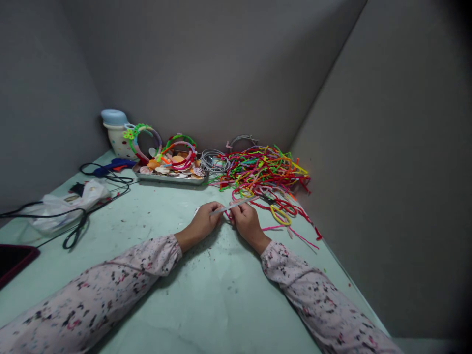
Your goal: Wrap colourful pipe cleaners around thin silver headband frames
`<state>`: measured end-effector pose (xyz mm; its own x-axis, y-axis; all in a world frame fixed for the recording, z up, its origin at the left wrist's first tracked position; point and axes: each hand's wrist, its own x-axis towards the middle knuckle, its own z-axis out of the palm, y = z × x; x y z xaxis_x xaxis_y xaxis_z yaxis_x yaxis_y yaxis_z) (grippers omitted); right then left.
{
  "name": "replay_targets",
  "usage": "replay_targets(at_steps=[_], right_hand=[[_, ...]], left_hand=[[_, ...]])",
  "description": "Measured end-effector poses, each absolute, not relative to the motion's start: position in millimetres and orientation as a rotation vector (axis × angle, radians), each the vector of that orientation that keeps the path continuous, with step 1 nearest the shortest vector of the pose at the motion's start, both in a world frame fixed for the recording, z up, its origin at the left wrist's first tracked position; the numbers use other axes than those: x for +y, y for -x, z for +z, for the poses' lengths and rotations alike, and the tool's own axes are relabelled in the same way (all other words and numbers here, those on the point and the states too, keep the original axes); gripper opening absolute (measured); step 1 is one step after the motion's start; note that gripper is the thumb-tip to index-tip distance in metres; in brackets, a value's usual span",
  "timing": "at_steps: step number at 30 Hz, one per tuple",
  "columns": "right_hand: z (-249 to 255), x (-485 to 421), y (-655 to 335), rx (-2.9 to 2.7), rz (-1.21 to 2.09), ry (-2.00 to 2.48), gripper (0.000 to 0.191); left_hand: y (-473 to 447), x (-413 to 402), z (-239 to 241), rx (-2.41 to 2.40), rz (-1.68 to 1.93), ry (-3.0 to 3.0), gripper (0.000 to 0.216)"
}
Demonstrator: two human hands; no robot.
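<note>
Above the middle of the table, my left hand [207, 218] pinches one end of a narrow, pale flat strip [238, 203]. The strip slants up to the right and passes over my right hand [248, 221], whose fingers are closed around a pink pipe cleaner [227, 215] close to the strip. Fingertips hide where the two meet. Just right of my right hand lie scissors with yellow handle loops [280, 215]. Beyond them spreads a heap of multicoloured pipe cleaners [261, 167].
A metal tray [171, 180] holds shells and hoops wrapped in coloured fuzz. Beside it sit grey wire coils [215, 161]. At left are a lidded cup [120, 137], blue-handled tool [114, 167], plastic bag [70, 206], black cable [79, 233] and dark red-edged device [16, 263]. Walls enclose the table's back.
</note>
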<state>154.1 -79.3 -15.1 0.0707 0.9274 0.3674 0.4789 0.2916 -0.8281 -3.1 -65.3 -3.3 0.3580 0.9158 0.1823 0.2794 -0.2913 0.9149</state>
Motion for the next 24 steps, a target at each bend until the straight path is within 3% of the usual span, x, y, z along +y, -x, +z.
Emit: replay_targets(at_steps=[7, 15, 24], right_hand=[[-9.8, -82.0, -151.8, -1.583, 0.509, 1.324, 0.037], [-6.3, -83.8, -152.0, -1.432, 0.397, 1.25, 0.021], [-8.9, -94.8, -145.0, -2.026, 0.458, 1.004, 0.016]], left_hand=[[1.2, -65.0, -3.3, 1.076, 0.976, -1.734, 0.024], [7.2, -57.4, -4.6, 1.206, 1.169, -1.611, 0.029], [11.1, -50.3, -7.4, 1.107, 1.344, -1.27, 0.031]])
